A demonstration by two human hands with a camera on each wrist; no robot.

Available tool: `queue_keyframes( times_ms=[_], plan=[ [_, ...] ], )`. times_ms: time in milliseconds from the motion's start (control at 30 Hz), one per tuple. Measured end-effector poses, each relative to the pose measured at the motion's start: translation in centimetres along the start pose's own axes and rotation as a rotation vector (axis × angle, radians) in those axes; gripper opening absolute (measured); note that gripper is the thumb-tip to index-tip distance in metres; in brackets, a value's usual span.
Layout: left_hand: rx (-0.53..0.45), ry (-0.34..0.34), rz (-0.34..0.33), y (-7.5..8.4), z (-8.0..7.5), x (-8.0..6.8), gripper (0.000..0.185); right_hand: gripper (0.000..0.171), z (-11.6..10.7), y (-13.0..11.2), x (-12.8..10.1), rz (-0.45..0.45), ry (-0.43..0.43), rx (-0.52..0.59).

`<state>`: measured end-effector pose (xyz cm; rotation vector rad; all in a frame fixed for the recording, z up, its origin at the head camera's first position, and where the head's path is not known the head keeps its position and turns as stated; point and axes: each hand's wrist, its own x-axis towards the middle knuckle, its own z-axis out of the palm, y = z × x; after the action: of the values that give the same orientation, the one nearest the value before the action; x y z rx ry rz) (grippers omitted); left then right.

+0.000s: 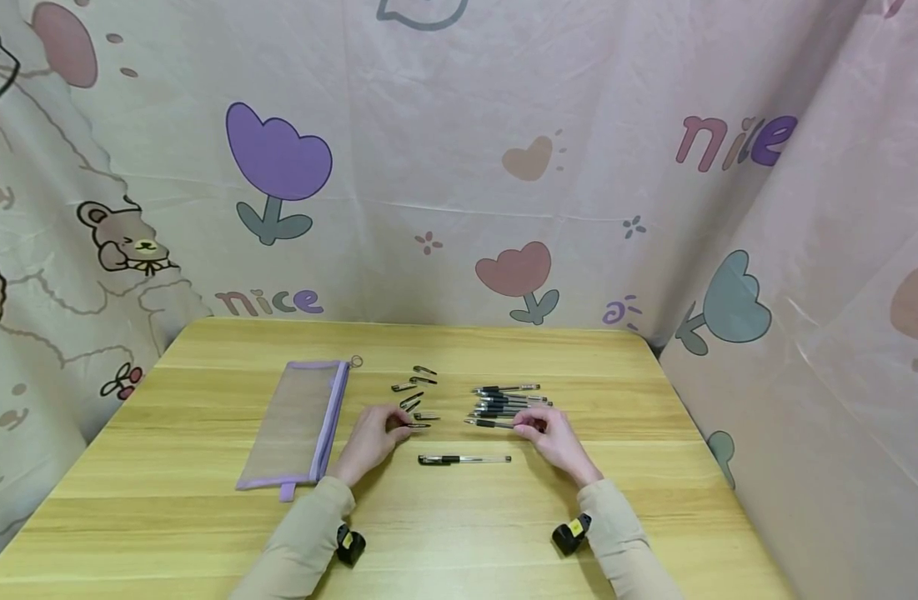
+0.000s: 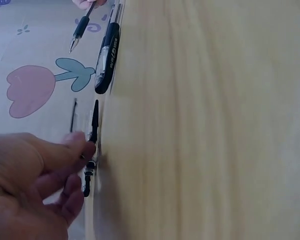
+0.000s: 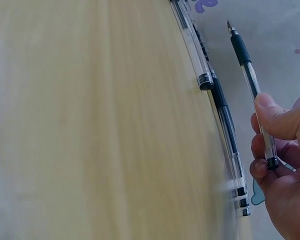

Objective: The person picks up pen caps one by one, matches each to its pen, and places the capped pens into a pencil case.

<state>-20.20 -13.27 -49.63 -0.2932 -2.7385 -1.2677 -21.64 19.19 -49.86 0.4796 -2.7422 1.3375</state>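
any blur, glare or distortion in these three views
Head view: even, soft light, faint shadows, sharp overall, with wide-angle bending of the table edges. Left wrist view: the left hand is close and soft, and the pen cap it pinches is a bit blurred. Right wrist view: the tabletop grain is smeared, while the uncapped pen in the right hand is crisp. No strong glare anywhere.

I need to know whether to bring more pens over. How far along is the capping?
Done: one capped pen lies apart, near the table's front. In hand: the right hand holds an uncapped pen, and the left hand pinches a cap. Left: the pile of uncapped pens, the loose caps, and the pouch lying flat.
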Motion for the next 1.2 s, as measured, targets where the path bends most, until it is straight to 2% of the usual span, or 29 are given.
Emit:
queue_keyframes(
  times_ms=[133,233,300,367,600,867,1200],
  plan=[
    [-0.074,-0.022,-0.012,0.6,0.0,-0.2,0.008,0.009,0.1,-0.4,0.0,-0.001,-0.002,0.0],
    [-0.111,-0.023,0.019,0.9,0.1,-0.3,0.007,0.009,0.2,-0.6,0.1,-0.003,-0.007,0.004],
    [-0.121,-0.015,0.072,0.9,0.2,-0.4,0.006,0.009,0.3,-0.8,0.1,-0.003,-0.01,0.005],
    [-0.141,-0.013,0.094,1.1,0.3,-0.4,0.007,0.009,0.3,-0.9,0.1,0.0,-0.017,0.005],
    [-0.222,-0.06,0.04,1.6,0.3,-0.2,0.011,0.01,0.5,-1.0,0.2,-0.017,-0.037,-0.008],
    [-0.284,-0.081,0.041,2.0,0.4,-0.2,0.024,0.009,0.7,-1.2,0.3,-0.052,-0.041,-0.01],
    [-0.329,-0.1,0.036,2.1,0.5,-0.3,0.026,0.01,1.1,-1.7,0.2,-0.063,-0.037,-0.031]
  ],
)
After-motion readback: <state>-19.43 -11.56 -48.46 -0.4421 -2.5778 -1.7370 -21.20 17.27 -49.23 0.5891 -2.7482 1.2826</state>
